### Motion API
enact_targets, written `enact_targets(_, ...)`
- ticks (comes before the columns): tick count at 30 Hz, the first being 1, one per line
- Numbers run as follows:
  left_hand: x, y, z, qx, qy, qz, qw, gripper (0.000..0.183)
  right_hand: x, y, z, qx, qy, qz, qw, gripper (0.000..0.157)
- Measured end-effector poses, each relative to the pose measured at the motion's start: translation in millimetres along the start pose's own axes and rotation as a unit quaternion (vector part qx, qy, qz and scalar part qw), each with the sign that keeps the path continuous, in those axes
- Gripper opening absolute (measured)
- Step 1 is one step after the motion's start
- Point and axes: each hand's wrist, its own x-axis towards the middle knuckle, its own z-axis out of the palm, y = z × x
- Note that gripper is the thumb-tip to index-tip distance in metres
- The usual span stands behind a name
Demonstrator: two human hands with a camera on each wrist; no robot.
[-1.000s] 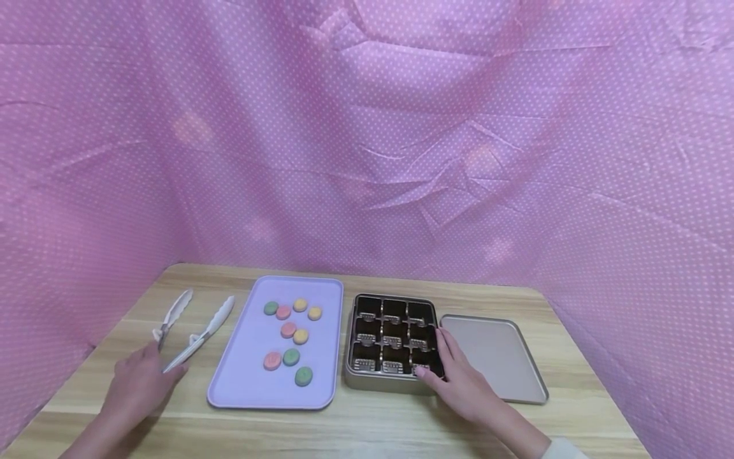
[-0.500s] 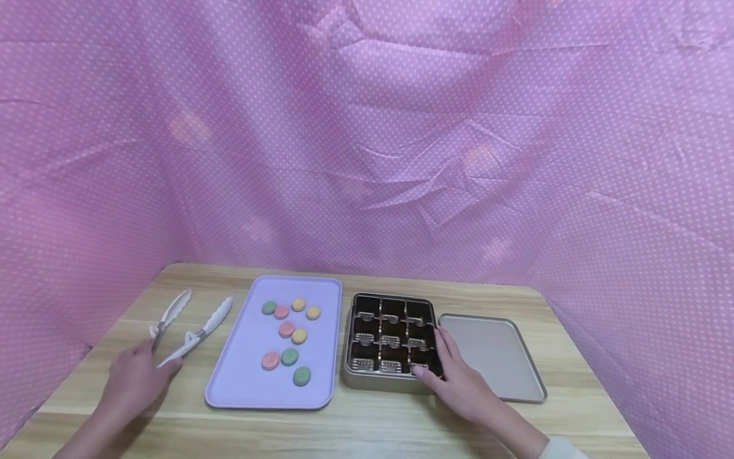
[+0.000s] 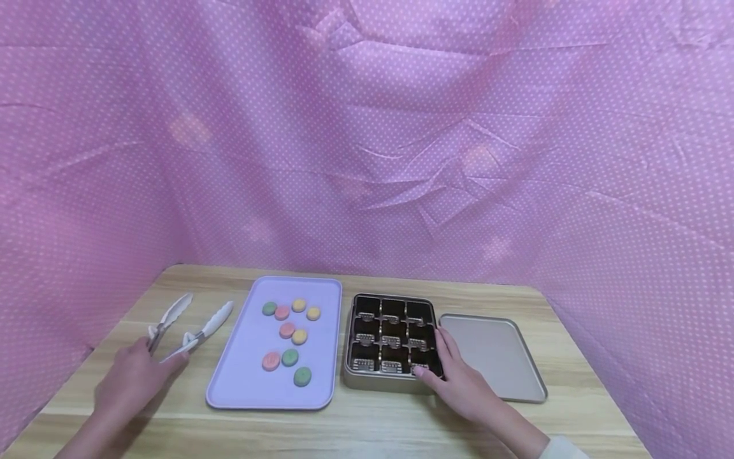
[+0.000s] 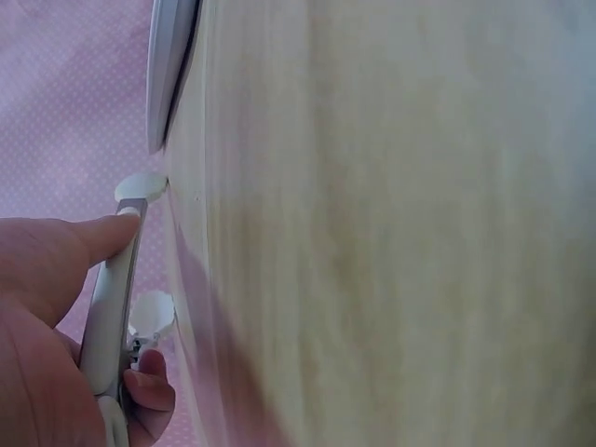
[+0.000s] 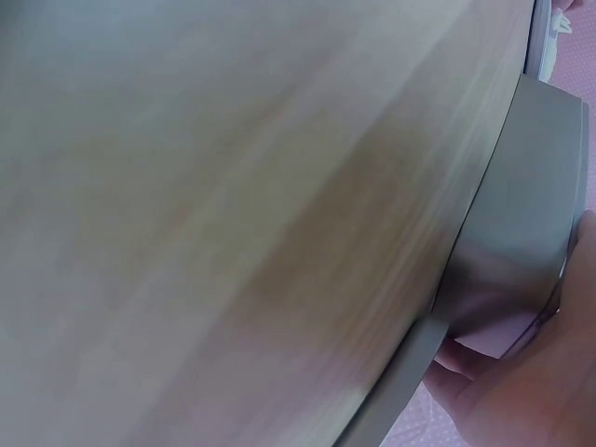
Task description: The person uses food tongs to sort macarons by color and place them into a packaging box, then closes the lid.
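Note:
My left hand (image 3: 134, 376) holds a pair of white and metal tongs (image 3: 213, 322), with the two arms spread wide apart and pointing away from me. In the left wrist view, the thumb lies along one arm of the tongs (image 4: 110, 317), with fingertips curled at the other. My right hand (image 3: 464, 386) grips the right side of a square metal tin (image 3: 384, 382), thumb over the front right corner and fingers along the side wall. Dark dividers split the tin into several compartments, with nothing in them. The right wrist view has the tin's outer wall (image 5: 512, 186) beside the hand.
A lilac tray (image 3: 243, 386) lies between the tongs and the tin. On it are several macaron-like rounds, including a pink one (image 3: 271, 361), a green one (image 3: 302, 377) and a yellow one (image 3: 313, 313). The flat metal lid (image 3: 499, 357) lies right of the tin. Pink dotted cloth (image 3: 367, 140) surrounds the wooden table (image 3: 367, 433).
My left hand has shifted slightly left with the tongs, whose arms stay spread. My right hand keeps its place on the tin, and the rounds have not moved on the tray.

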Motion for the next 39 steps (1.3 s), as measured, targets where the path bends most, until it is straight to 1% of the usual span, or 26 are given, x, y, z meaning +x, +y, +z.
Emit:
enact_targets(3,-1.5,-0.5,-2.7,-0.004,0.006,-0.005,1.0000,0.105,0.5,0.0,0.9,0.000,-0.001,0.001,1.000,0.103)
enact_targets(8,-5.6,0.1,-4.1,-0.007,0.016,-0.005,0.9998,0.103,0.9,-0.7,1.1,0.000,-0.001,0.002,1.000,0.102)
enact_targets(12,-8.4,2.1,-4.3,-0.007,0.024,0.000,0.9997,0.103,0.9,-1.2,1.0,0.001,-0.001,0.003,1.000,0.102)
enact_targets(15,-11.4,6.1,-4.0,-0.007,0.025,0.006,0.9996,0.109,0.8,-1.8,0.8,0.002,-0.001,0.004,1.000,0.103)
enact_targets(18,-15.3,13.5,-4.4,-0.012,0.018,0.019,0.9996,0.114,0.1,-2.7,0.2,0.004,-0.001,0.006,1.000,0.102)
enact_targets(24,-26.7,35.2,-2.8,-0.019,0.003,0.053,0.9984,0.115,-1.0,-4.4,-0.2,0.003,0.002,0.004,1.000,0.101)
enact_targets(28,-33.2,50.9,-1.3,-0.011,0.001,0.069,0.9975,0.114,-0.7,-5.1,-0.1,0.008,0.004,0.001,1.000,0.099)
enact_targets(32,-38.9,62.8,1.2,-0.005,0.001,0.084,0.9964,0.114,0.6,-4.6,0.5,0.009,0.007,0.000,1.000,0.099)
enact_targets(35,-42.5,68.6,3.5,-0.003,0.004,0.098,0.9951,0.110,1.1,-3.7,1.2,0.008,0.005,-0.001,1.000,0.099)
enact_targets(39,-45.0,73.8,4.8,0.000,0.011,0.112,0.9936,0.099,1.1,-3.1,1.6,0.010,0.005,-0.003,1.000,0.098)
